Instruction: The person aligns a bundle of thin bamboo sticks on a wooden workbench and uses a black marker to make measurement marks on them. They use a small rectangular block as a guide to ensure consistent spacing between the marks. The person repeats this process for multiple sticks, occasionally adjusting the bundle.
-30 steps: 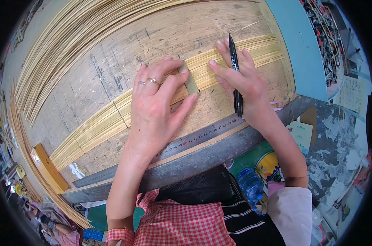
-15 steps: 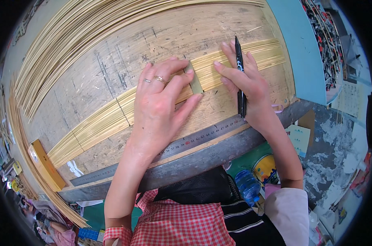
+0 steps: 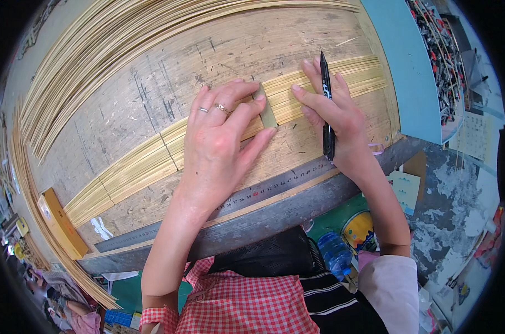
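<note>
A flat band of pale, thin bamboo-like strips (image 3: pixel 135 158) lies side by side across the wooden board, with dark lines drawn across it. My left hand (image 3: pixel 216 131), with two rings on it, rests over the band. Its thumb and fingers are closed on a short greenish-grey flat strip (image 3: pixel 268 114) that lies crosswise on the band. My right hand (image 3: pixel 336 108) holds a black marker pen (image 3: pixel 326 111) nearly upright in the picture, dark tip pointing away from me. The right fingertips rest at the band, right of the short strip.
A metal ruler (image 3: pixel 280 186) lies along the board's near edge. A yellow-orange block (image 3: pixel 62 224) sits at the band's left end. More long strips (image 3: pixel 97 67) lie at the far left. A blue panel (image 3: pixel 405 72) borders the right side, beside a container of red-and-black pieces (image 3: pixel 442 67).
My left hand and the short greenish-grey strip have shifted slightly to the right along the band. The right hand keeps the pen in nearly the same place.
</note>
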`<state>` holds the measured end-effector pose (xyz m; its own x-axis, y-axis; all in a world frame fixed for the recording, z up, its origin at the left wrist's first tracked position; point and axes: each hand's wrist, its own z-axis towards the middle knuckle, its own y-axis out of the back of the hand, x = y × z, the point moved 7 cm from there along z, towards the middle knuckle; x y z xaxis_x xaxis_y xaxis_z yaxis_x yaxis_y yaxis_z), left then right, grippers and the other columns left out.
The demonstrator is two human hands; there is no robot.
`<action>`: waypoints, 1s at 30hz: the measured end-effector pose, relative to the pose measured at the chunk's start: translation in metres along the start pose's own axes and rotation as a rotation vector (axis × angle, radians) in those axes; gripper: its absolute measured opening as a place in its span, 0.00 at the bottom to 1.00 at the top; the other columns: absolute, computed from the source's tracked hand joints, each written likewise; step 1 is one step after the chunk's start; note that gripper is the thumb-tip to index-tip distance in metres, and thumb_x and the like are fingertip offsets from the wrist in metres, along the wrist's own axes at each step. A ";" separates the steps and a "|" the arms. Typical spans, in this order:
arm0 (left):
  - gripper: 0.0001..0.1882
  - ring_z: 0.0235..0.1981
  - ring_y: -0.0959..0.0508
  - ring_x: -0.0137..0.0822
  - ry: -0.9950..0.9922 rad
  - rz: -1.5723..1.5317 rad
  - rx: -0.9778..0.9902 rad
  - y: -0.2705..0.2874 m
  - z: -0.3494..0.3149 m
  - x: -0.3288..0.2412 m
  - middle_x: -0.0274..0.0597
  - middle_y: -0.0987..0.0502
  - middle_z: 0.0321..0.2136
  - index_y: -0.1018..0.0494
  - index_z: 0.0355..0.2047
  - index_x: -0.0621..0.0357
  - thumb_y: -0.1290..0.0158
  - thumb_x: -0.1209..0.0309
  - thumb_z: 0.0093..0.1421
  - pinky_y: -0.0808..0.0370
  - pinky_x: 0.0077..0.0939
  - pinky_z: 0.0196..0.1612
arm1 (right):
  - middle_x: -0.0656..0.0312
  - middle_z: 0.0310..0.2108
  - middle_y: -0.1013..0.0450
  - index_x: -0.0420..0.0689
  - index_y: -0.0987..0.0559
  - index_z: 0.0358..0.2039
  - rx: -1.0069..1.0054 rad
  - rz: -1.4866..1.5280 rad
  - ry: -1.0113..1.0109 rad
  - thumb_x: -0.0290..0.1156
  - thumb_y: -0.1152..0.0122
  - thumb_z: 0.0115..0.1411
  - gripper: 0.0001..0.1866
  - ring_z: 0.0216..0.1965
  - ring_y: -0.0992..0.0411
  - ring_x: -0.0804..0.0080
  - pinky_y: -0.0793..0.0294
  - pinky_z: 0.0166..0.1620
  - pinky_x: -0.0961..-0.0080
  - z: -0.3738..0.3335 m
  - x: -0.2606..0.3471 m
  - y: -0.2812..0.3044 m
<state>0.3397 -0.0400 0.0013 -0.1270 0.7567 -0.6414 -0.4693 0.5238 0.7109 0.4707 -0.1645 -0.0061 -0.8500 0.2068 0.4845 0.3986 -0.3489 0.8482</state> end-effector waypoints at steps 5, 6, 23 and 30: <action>0.20 0.56 0.24 0.46 -0.003 0.020 0.001 0.001 0.000 0.000 0.42 0.22 0.52 0.20 0.44 0.58 0.31 0.70 0.50 0.35 0.50 0.65 | 0.46 0.64 0.31 0.47 0.24 0.60 -0.075 0.157 -0.003 0.31 0.42 0.66 0.22 0.68 0.36 0.51 0.38 0.67 0.56 0.004 0.005 0.015; 0.20 0.56 0.24 0.46 0.001 0.021 -0.001 0.002 0.000 0.001 0.42 0.22 0.52 0.20 0.44 0.58 0.31 0.70 0.50 0.35 0.51 0.65 | 0.46 0.62 0.29 0.46 0.25 0.62 -0.125 0.243 -0.009 0.35 0.42 0.68 0.22 0.67 0.33 0.53 0.36 0.66 0.59 0.006 0.007 0.021; 0.19 0.54 0.23 0.47 0.014 -0.010 -0.015 0.002 0.001 0.000 0.43 0.22 0.50 0.22 0.40 0.59 0.30 0.73 0.47 0.34 0.49 0.64 | 0.67 0.24 0.25 0.37 0.16 0.41 -0.173 0.744 -0.266 0.30 0.35 0.66 0.09 0.26 0.31 0.86 0.32 0.29 0.83 0.023 0.004 0.005; 0.19 0.55 0.23 0.46 0.011 -0.007 -0.013 0.001 0.000 -0.001 0.42 0.22 0.51 0.22 0.40 0.59 0.30 0.73 0.47 0.34 0.50 0.64 | 0.67 0.23 0.26 0.37 0.16 0.41 -0.169 0.745 -0.279 0.29 0.36 0.66 0.09 0.25 0.32 0.86 0.33 0.27 0.84 0.021 0.004 0.007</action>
<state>0.3398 -0.0398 0.0023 -0.1334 0.7488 -0.6492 -0.4813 0.5236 0.7030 0.4769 -0.1467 0.0060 -0.2560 0.0782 0.9635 0.7495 -0.6134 0.2490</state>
